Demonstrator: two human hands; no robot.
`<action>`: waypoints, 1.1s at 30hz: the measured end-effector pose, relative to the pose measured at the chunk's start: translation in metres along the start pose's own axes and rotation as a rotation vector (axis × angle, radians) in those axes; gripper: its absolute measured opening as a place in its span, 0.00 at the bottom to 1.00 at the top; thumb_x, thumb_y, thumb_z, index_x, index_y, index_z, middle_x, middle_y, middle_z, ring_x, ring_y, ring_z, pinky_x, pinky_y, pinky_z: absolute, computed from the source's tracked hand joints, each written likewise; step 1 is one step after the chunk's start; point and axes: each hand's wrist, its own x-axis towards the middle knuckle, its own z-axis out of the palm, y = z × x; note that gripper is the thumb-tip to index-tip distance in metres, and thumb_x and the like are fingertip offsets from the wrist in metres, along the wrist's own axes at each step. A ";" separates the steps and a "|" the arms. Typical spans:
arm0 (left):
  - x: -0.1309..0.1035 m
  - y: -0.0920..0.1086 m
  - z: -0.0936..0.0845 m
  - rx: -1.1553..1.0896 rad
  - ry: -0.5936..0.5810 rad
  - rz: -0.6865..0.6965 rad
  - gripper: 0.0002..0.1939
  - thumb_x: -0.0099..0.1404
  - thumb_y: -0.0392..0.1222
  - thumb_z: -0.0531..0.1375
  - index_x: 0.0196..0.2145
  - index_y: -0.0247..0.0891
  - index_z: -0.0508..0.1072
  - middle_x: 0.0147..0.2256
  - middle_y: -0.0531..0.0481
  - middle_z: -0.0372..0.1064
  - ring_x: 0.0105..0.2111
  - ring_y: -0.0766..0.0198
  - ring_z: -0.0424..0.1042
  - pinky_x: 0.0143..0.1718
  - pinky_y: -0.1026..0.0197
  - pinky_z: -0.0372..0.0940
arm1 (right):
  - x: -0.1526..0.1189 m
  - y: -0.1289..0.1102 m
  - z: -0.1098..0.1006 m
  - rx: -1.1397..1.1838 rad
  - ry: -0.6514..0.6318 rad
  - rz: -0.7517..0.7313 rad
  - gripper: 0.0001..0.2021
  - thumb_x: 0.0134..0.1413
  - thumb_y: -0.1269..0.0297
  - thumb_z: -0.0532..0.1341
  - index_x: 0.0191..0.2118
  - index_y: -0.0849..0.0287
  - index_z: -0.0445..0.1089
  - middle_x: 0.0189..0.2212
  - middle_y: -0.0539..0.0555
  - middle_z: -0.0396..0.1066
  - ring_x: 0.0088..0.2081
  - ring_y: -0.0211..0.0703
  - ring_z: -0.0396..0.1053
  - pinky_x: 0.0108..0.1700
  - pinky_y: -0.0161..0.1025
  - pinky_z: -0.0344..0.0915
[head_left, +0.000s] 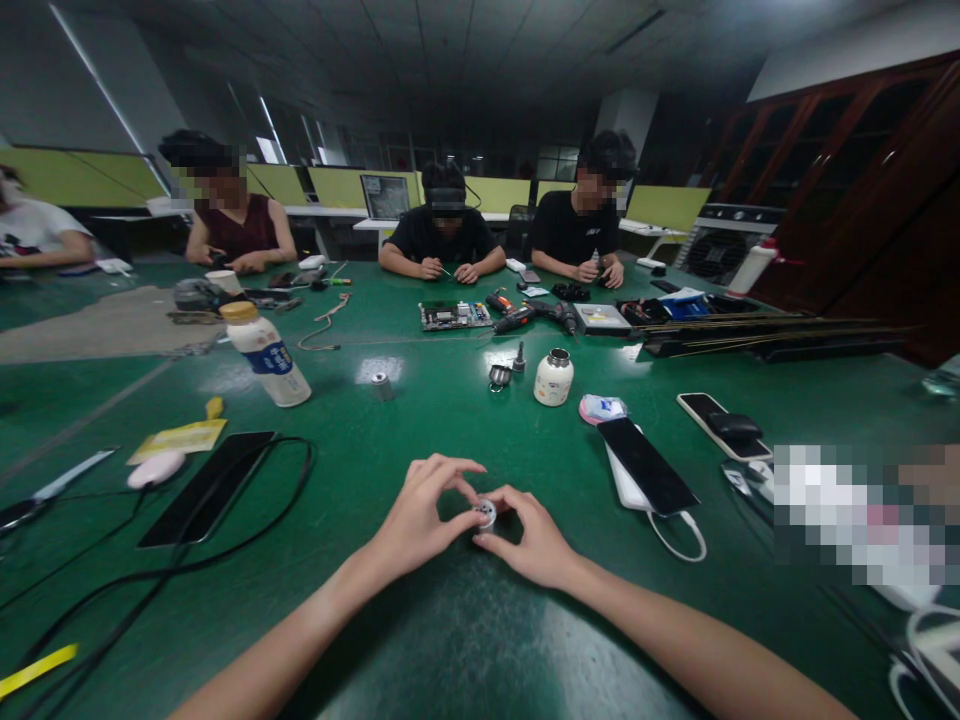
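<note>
Between my two hands is a small silver round metal part [487, 514] with dark spots on its upward face; its exact kind is too small to tell. My left hand [424, 515] has its thumb and a finger against the part's left side, with the index finger stretched out above. Around the right side of the part curl the thumb and fingers of my right hand [536, 540]. Beyond the hands stand a small metal cylinder [382, 387], a cream-coloured bottle without a lid [553, 378] and a dark lid-like piece with a loop [499, 377].
A milk bottle [266, 355] and a black tablet-like slab [210, 488] with a looping cable lie left. To the right are a phone [649, 465] on a white power bank and another phone [712, 415]. Across the green table [360, 440], a circuit board [454, 316] and drills [517, 318] lie before several people.
</note>
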 end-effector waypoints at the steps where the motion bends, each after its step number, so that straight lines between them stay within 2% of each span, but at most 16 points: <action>1: 0.001 0.000 -0.002 -0.002 0.011 -0.014 0.23 0.58 0.46 0.67 0.49 0.43 0.67 0.34 0.54 0.78 0.45 0.54 0.69 0.48 0.53 0.55 | 0.000 0.000 0.000 0.001 -0.001 0.001 0.15 0.49 0.63 0.69 0.43 0.53 0.69 0.39 0.48 0.75 0.41 0.45 0.72 0.45 0.42 0.62; 6: 0.000 0.000 -0.004 -0.058 -0.064 0.004 0.20 0.61 0.43 0.65 0.51 0.44 0.68 0.45 0.49 0.77 0.52 0.54 0.67 0.52 0.51 0.54 | 0.000 0.000 0.001 -0.024 0.012 -0.009 0.13 0.49 0.64 0.68 0.41 0.54 0.68 0.38 0.50 0.75 0.41 0.46 0.72 0.45 0.43 0.62; 9: -0.002 -0.001 0.004 -0.064 -0.069 0.014 0.17 0.63 0.41 0.63 0.50 0.45 0.71 0.46 0.49 0.77 0.50 0.55 0.69 0.51 0.51 0.56 | 0.000 0.001 0.001 -0.028 0.017 -0.014 0.14 0.50 0.64 0.68 0.43 0.54 0.68 0.40 0.51 0.75 0.43 0.46 0.72 0.46 0.43 0.62; 13: -0.004 0.004 0.010 -0.042 0.057 0.007 0.09 0.64 0.41 0.62 0.43 0.44 0.74 0.39 0.52 0.79 0.44 0.56 0.73 0.48 0.53 0.58 | 0.000 0.000 0.001 -0.024 0.012 -0.024 0.14 0.50 0.64 0.68 0.43 0.54 0.69 0.41 0.51 0.75 0.43 0.46 0.72 0.46 0.43 0.62; 16: -0.001 0.002 0.006 -0.017 0.204 -0.034 0.08 0.64 0.42 0.62 0.42 0.43 0.73 0.35 0.52 0.80 0.42 0.57 0.73 0.47 0.53 0.58 | 0.000 -0.002 0.000 -0.020 0.010 -0.002 0.15 0.49 0.63 0.68 0.43 0.55 0.69 0.39 0.51 0.75 0.41 0.46 0.72 0.45 0.43 0.62; 19: 0.004 -0.018 -0.001 0.048 0.291 -0.101 0.11 0.63 0.44 0.63 0.43 0.42 0.71 0.34 0.51 0.80 0.42 0.55 0.73 0.48 0.51 0.58 | 0.000 -0.004 -0.002 -0.010 -0.001 0.008 0.16 0.49 0.64 0.68 0.45 0.54 0.69 0.39 0.51 0.75 0.40 0.45 0.72 0.45 0.43 0.62; 21: 0.006 -0.040 -0.003 0.094 0.247 -0.147 0.13 0.61 0.43 0.64 0.43 0.42 0.71 0.34 0.51 0.80 0.42 0.53 0.74 0.48 0.50 0.58 | 0.000 -0.005 -0.002 -0.006 -0.006 0.010 0.17 0.49 0.64 0.68 0.46 0.54 0.69 0.41 0.51 0.75 0.41 0.45 0.72 0.46 0.44 0.62; 23: 0.007 -0.059 -0.002 0.087 0.153 -0.190 0.13 0.60 0.42 0.65 0.43 0.41 0.70 0.33 0.51 0.80 0.43 0.52 0.74 0.48 0.49 0.58 | 0.000 -0.005 -0.002 -0.003 -0.007 0.012 0.17 0.49 0.64 0.68 0.46 0.54 0.69 0.41 0.51 0.75 0.41 0.46 0.72 0.46 0.44 0.62; 25: 0.006 -0.068 0.001 0.055 0.116 -0.200 0.10 0.60 0.41 0.64 0.40 0.41 0.71 0.33 0.51 0.80 0.42 0.53 0.75 0.47 0.49 0.59 | 0.000 -0.006 -0.002 0.002 -0.005 0.015 0.16 0.49 0.65 0.69 0.45 0.54 0.69 0.41 0.51 0.76 0.41 0.46 0.72 0.46 0.44 0.62; 27: 0.006 -0.064 0.003 0.023 0.148 -0.187 0.09 0.61 0.42 0.64 0.39 0.41 0.72 0.33 0.51 0.80 0.42 0.53 0.76 0.48 0.49 0.60 | 0.000 -0.005 -0.002 0.001 -0.005 0.015 0.17 0.49 0.64 0.69 0.45 0.54 0.69 0.41 0.51 0.76 0.41 0.46 0.72 0.46 0.44 0.62; 30: 0.005 -0.038 0.003 -0.082 0.205 -0.142 0.10 0.62 0.44 0.63 0.41 0.41 0.71 0.34 0.51 0.80 0.41 0.55 0.77 0.50 0.49 0.60 | 0.000 -0.004 -0.001 -0.014 -0.010 0.011 0.16 0.49 0.64 0.68 0.46 0.54 0.69 0.40 0.51 0.75 0.41 0.46 0.72 0.46 0.44 0.62; 33: 0.002 -0.013 0.004 -0.239 0.099 -0.084 0.12 0.64 0.44 0.62 0.45 0.41 0.70 0.35 0.51 0.80 0.41 0.57 0.77 0.50 0.53 0.62 | 0.000 -0.002 0.000 -0.033 -0.002 0.012 0.15 0.49 0.63 0.68 0.44 0.54 0.69 0.39 0.51 0.75 0.41 0.46 0.71 0.45 0.43 0.62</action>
